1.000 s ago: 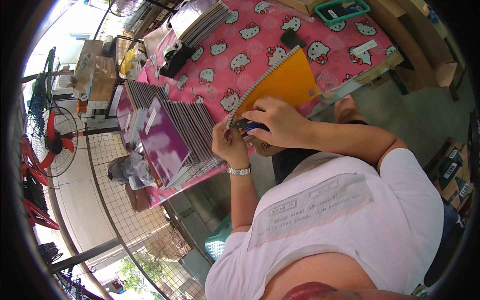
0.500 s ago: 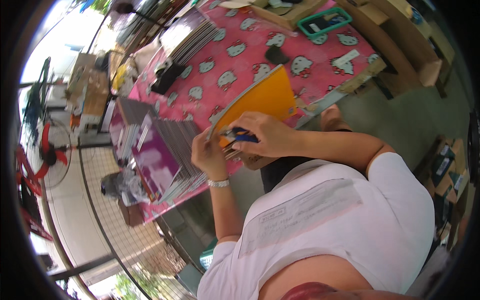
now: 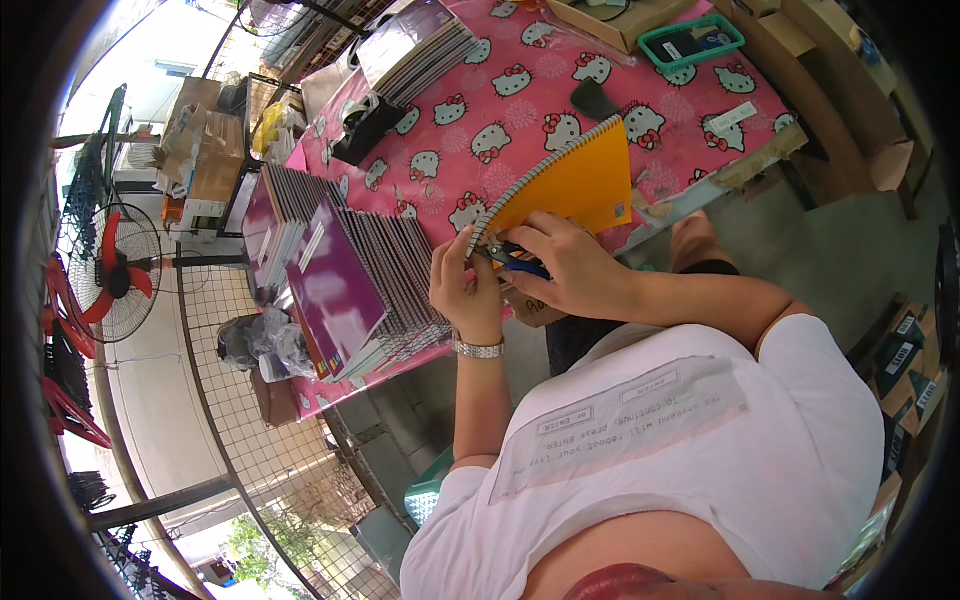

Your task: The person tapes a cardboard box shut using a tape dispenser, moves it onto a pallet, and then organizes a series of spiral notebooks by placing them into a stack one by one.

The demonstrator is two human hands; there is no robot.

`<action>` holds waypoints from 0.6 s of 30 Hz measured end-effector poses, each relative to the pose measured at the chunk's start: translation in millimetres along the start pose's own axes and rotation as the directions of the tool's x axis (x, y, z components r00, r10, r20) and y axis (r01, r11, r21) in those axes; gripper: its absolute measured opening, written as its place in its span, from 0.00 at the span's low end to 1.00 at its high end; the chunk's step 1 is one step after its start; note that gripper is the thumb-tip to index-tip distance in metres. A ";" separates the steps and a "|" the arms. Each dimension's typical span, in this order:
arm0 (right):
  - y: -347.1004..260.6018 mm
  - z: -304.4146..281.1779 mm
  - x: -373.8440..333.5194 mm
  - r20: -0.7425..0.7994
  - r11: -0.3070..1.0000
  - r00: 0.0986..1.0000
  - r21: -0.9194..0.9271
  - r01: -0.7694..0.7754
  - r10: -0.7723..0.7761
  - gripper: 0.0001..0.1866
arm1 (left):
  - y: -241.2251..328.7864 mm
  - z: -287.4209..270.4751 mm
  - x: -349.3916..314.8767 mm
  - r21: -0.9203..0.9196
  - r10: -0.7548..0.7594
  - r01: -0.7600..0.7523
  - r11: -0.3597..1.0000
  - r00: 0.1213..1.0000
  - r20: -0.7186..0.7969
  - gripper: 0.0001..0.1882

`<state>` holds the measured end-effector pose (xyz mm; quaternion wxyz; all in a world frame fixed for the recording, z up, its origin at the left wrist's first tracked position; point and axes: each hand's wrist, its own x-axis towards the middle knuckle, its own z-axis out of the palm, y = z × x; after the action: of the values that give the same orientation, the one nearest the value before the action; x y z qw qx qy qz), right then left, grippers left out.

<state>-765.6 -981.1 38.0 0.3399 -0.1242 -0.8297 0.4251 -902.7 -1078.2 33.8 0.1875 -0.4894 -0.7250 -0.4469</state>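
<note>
**Hands meeting at the lower end of a spiral notebook**

Near the centre of the frame, an orange notebook [image 3: 590, 188] is leaning at a slant over the near edge of a pink-covered table [image 3: 455, 165], its spiral binding [image 3: 541, 168] running from lower left to upper right. The left hand [image 3: 468, 290] is pinching the binding's lower end between bent fingers, a metal band [image 3: 478, 348] circling its wrist. The right hand [image 3: 575, 262] is curling its fingers round blue-handled pliers [image 3: 522, 264] — their tips are pointing left at that same end, though whether they are gripping the wire, I cannot tell.

Left of the hands, purple notebooks [image 3: 340, 285] are standing in a closely packed row, with another stack [image 3: 270, 222] sitting just behind. Toward the upper left, a black tape dispenser [image 3: 366, 132] is resting on the cloth; at the upper right, a green basket [image 3: 705, 58] is holding small dark items. A red-bladed fan [image 3: 118, 280] is standing at the far left.
</note>
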 end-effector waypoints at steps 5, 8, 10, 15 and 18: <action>2.7 -0.9 -1.7 0.049 0.986 0.997 0.153 -0.068 0.061 0.19 | 1.3 3.5 -0.4 -0.007 0.017 -0.017 1.000 1.000 0.003 0.21; 3.7 1.1 -2.4 0.035 0.985 0.998 0.161 -0.057 0.052 0.18 | 3.2 2.6 -1.1 -0.013 -0.022 0.023 1.000 0.999 0.025 0.21; 4.4 3.4 -2.7 0.011 0.986 0.999 0.161 -0.032 0.030 0.18 | 3.8 1.4 -1.5 -0.006 -0.031 0.031 1.000 0.999 0.039 0.21; 6.4 5.2 -4.2 0.034 0.984 0.998 0.172 -0.055 0.050 0.15 | 3.1 3.2 -2.3 0.029 0.017 -0.018 0.999 0.999 0.043 0.21; 8.9 7.2 -2.5 0.239 0.751 0.960 0.604 -0.265 0.146 0.12 | 3.5 3.7 -2.4 0.055 0.031 -0.033 0.998 0.999 0.038 0.21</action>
<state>-769.4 -981.3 26.9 0.2379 -0.0559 -0.6470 0.7223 -897.9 -1076.0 31.8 0.1947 -0.5039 -0.7326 -0.4141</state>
